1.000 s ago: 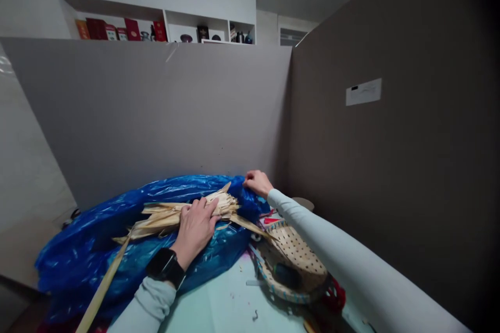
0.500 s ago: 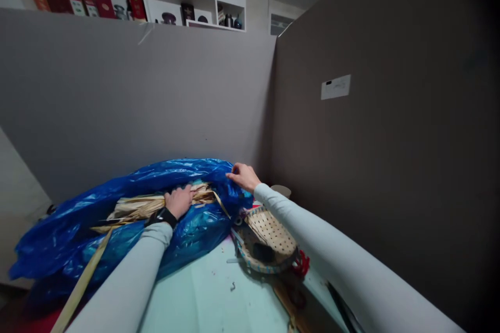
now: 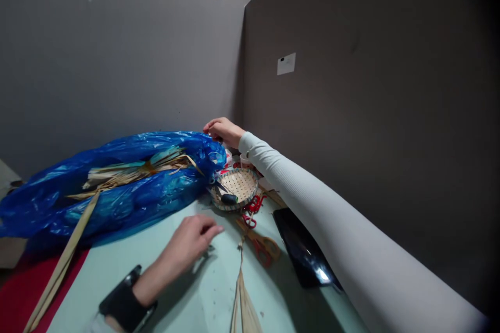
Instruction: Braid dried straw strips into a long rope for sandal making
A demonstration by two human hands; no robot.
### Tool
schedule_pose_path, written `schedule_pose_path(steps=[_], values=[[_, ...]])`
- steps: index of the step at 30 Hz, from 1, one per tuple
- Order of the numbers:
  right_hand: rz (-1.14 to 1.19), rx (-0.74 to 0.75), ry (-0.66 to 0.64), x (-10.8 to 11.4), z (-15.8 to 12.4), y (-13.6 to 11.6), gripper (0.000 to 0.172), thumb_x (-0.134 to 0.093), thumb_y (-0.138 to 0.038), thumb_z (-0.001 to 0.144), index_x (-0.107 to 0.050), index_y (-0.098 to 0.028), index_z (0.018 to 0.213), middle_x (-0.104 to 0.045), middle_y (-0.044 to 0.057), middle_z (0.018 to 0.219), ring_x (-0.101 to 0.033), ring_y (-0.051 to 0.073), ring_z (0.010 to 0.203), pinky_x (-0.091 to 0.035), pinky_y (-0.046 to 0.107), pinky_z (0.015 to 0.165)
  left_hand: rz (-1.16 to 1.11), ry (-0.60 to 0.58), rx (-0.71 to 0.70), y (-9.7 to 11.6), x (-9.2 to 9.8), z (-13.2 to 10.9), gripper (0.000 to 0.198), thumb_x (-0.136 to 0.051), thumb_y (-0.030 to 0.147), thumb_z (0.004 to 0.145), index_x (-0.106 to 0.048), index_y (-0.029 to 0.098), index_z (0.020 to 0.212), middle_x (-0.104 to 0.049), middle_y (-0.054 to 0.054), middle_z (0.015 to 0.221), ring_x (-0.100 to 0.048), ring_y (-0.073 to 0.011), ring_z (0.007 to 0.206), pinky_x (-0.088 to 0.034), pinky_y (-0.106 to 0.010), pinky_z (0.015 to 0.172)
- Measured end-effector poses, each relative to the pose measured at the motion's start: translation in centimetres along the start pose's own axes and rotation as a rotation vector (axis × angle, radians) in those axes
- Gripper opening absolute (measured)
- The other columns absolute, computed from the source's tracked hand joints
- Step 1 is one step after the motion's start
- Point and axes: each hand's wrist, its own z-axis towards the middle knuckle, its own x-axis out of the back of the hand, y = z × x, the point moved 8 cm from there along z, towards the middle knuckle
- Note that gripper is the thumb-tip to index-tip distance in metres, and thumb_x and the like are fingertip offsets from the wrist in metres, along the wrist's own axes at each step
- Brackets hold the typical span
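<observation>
A large blue plastic bag [image 3: 128, 205] lies along the back left, with a bundle of dried husk strips [image 3: 128, 174] in its opening. At the bag's upper right edge is my right hand [image 3: 226, 132], its fingers bent and pinched at the plastic; the fingertips are partly hidden. My left hand [image 3: 189, 242], with a black watch [image 3: 127, 296] on the wrist, hovers over the pale table [image 3: 195, 302]. Its fingers are loosely curled, the thumb is apart, and nothing shows in it. A woven basket [image 3: 240, 187] holding a dark spool [image 3: 229, 199] sits between the hands, beyond the left one.
Scissors [image 3: 265, 247] with orange handles lie right of my left hand. A glossy black tablet-like slab [image 3: 304, 250] rests under my right forearm. Pale strips [image 3: 244, 302] tied at the top lie near the front. Grey partitions [image 3: 156, 73] rise behind and on the right.
My left hand has left the husk bundle in the bag and come down over the table. My right hand stays at the bag's edge. The view has turned right and down.
</observation>
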Motion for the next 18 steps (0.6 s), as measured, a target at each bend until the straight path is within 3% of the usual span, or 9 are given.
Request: schedule_pose_path(steps=[4,7,10,12,15,18], values=[[0.197,-0.073,-0.064,1.1,-3.5,1.0,0.019,-0.042,0.003,0.078,-0.054,-0.011,0.078,-0.059,0.003,0.064,-0.054,0.01,0.056,-0.05,0.023,0.059,-0.029,-0.091,0.071,2.9,-4.5,-1.9,0.036,-0.053,0.056,0.081,-0.065,0.023,0.08,-0.07,-0.004,0.084,-0.064,-0.0238,0.08,-0.041,-0.031,0.066],[0.302,-0.101,-0.079,2.3,-6.1,1.8,0.02,-0.04,0.001,0.081,-0.056,-0.011,0.084,-0.064,0.005,0.071,-0.054,0.009,0.054,-0.047,0.021,0.052,-0.017,-0.086,0.11,3.8,-6.1,-2.5,0.025,-0.058,0.044,0.078,-0.06,0.022,0.089,-0.068,-0.007,0.093,-0.062,-0.0275,0.09,-0.04,-0.035,0.074],[0.385,-0.112,-0.063,3.4,-8.7,2.7,0.02,-0.041,-0.001,0.081,-0.059,-0.011,0.085,-0.065,0.005,0.073,-0.047,0.007,0.05,-0.038,0.017,0.045,-0.043,-0.052,0.125,3.9,-6.6,-2.6,0.009,-0.05,0.025,0.081,-0.056,0.022,0.087,-0.066,-0.007,0.09,-0.061,-0.0251,0.088,-0.039,-0.034,0.074],[0.433,-0.123,-0.046,3.8,-10.5,3.6,0.018,-0.045,-0.004,0.08,-0.061,-0.01,0.085,-0.065,0.005,0.074,-0.045,0.007,0.051,-0.036,0.017,0.045,-0.087,-0.036,0.159,3.3,-6.7,-2.5,0.01,-0.045,0.019,0.082,-0.054,0.022,0.078,-0.064,-0.006,0.081,-0.06,-0.0237,0.081,-0.037,-0.033,0.069],[0.508,-0.14,-0.014,3.9,-13.1,5.1,0.014,-0.051,-0.009,0.077,-0.063,-0.01,0.084,-0.066,0.005,0.076,-0.046,0.007,0.053,-0.038,0.017,0.048,-0.212,-0.018,0.213,1.6,-6.3,-2.7,0.013,-0.046,0.016,0.078,-0.049,0.022,0.067,-0.058,-0.002,0.067,-0.056,-0.0203,0.071,-0.036,-0.03,0.064],[0.59,-0.152,-0.025,3.0,-15.5,6.2,0.012,-0.056,-0.015,0.076,-0.064,-0.01,0.084,-0.066,0.006,0.081,-0.051,0.007,0.058,-0.043,0.019,0.056,-0.375,0.0,0.248,-0.3,-5.3,-3.6,0.011,-0.045,0.02,0.08,-0.046,0.021,0.069,-0.049,0.004,0.059,-0.049,-0.0146,0.058,-0.035,-0.025,0.055]])
